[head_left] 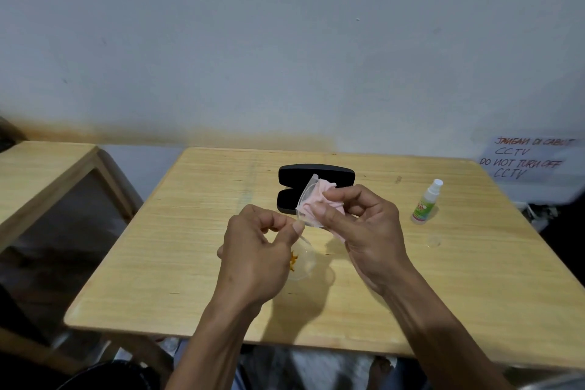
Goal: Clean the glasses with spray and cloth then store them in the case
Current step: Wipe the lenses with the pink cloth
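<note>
- The left hand point(256, 250), frame centre, pinches the clear glasses point(304, 231) with curled fingers.
- The right hand point(364, 225) pinches the pink cloth point(311, 199) against the upper lens.
- The open black case point(313, 177) lies behind; the spray bottle point(427, 203) stands right on the counter point(158, 263).

The pink cloth point(319, 204), bunched in the right hand point(364, 231), covers one lens of the clear-framed glasses point(304, 233); the left hand point(256, 250) hides part of the other lens and its temple. Behind the cloth, the near half of the open black case point(311, 187) is mostly hidden. The spray bottle's point(425, 202) label is too blurred to read. The picture's right edge cuts off the handwritten CCTV notice point(525, 161).
</note>
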A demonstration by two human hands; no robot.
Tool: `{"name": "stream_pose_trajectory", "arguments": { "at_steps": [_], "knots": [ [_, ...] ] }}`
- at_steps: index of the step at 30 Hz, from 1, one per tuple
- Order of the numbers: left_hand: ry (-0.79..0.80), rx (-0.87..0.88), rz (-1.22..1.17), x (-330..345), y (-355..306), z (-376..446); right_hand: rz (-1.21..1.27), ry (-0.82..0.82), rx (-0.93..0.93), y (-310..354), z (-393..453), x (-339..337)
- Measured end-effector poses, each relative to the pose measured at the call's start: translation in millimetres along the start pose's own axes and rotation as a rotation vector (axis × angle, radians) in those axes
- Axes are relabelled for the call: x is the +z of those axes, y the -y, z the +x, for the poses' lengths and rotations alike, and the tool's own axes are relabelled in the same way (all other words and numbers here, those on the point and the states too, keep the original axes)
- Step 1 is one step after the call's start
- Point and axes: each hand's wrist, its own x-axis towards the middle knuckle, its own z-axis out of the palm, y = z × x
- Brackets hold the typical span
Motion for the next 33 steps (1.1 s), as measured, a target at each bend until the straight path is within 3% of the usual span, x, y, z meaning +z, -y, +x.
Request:
{"name": "stream_pose_trajectory", "arguments": {
  "at_steps": [8,15,21,26,33],
  "knots": [
    [0.036,0.021,0.154,-1,-3,-2,-0.059,-0.068,-0.043,3,5,0],
    [0.0,-0.007,0.142,-1,-2,-5,-0.121,-0.043,-0.026,7,4,4],
    [0.008,0.022,0.17,2,-4,-7,0.024,-0.089,0.059,8,9,10],
    [-0.038,0.002,0.094,-2,-3,-4,-0.056,-0.041,0.043,3,2,7],
    [0.033,-0.025,0.221,1,-1,-6,0.005,-0.093,0.052,12,10,0]
  ]
}}
